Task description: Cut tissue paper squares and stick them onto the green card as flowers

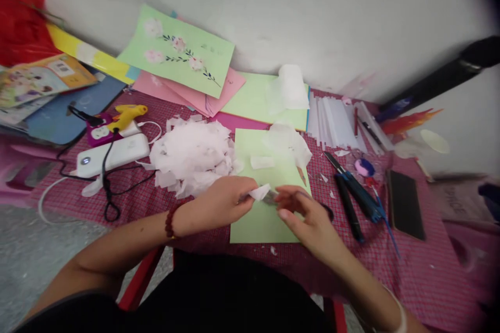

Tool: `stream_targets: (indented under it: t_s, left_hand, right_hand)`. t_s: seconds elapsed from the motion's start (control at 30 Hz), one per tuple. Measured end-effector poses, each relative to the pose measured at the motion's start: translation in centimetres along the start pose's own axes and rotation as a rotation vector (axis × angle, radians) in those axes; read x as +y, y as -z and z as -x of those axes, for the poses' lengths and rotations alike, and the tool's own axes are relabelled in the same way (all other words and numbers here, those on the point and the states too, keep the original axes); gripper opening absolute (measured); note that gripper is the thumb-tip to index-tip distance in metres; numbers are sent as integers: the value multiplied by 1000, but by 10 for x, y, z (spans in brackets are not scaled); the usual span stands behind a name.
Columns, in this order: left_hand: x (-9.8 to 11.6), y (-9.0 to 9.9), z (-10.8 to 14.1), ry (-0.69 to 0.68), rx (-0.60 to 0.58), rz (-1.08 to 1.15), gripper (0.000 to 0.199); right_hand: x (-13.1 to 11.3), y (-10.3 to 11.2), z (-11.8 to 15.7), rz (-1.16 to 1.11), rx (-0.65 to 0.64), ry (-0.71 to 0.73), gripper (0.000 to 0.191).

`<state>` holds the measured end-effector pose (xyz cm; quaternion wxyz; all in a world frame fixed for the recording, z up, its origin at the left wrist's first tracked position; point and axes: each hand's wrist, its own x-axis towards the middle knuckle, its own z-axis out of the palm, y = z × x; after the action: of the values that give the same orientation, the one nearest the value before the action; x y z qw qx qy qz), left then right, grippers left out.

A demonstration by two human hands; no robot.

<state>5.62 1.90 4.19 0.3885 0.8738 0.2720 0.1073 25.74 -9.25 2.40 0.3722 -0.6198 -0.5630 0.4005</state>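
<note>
My left hand (pixel 222 203) pinches a small white piece of tissue paper (pixel 261 192) above a light green sheet (pixel 253 226). Facing it, my right hand (pixel 310 216) is curled round what looks like a pair of scissors (pixel 269 197); a blurred grey blade points toward the tissue, and a dark handle loop shows beside the hand. Beyond my hands, a folded white strip (pixel 262 162) and a crumpled tissue sheet (pixel 291 143) lie on the green sheet. A large heap of torn white tissue (pixel 191 153) sits to the left, close to my left wrist.
A green card with tissue flowers (pixel 183 52) leans at the back. Left are a yellow glue gun (pixel 128 114), a white power bank (pixel 113 155) and cables. Right are glue sticks (pixel 332 122), a utility knife (pixel 357 190), a black pen (pixel 348 208) and a phone (pixel 406 204).
</note>
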Motion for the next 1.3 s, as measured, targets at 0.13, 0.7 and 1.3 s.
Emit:
stream_targets:
  t_s: [0.13, 0.7, 1.3]
  left_hand:
    - [-10, -4, 8, 65, -11, 151, 14]
    - [-46, 12, 41, 351, -67, 1397, 36]
    - [-19, 2, 21, 346, 209, 829, 18]
  right_hand:
    - [-15, -32, -34, -261, -74, -5, 23]
    - [-15, -42, -54, -633, -101, -333, 22]
    - [-12, -27, -42, -878, -220, -464, 38]
